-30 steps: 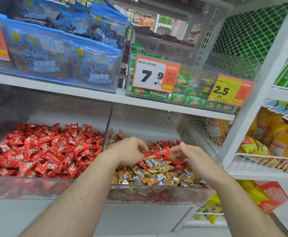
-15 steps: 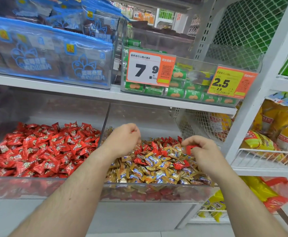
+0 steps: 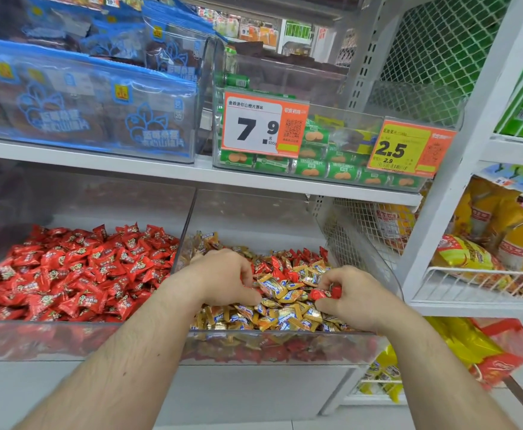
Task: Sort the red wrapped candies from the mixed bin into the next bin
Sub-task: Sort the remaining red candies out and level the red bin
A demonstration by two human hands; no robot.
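Both hands have dropped lower into the clear plastic mixed bin [image 3: 285, 346] since half a second ago. Curled fingers of the right hand [image 3: 351, 301] are pinching a small red crinkly-wrapped candy [image 3: 319, 294], its long axis lying roughly left to right. More red is showing under the curled fingers of the left hand [image 3: 227, 279], apparently held. Such candies are likely handling light and slippery, best pinched across the body. The neighbouring clear bin of red candies [image 3: 77, 336] is lying to the left.
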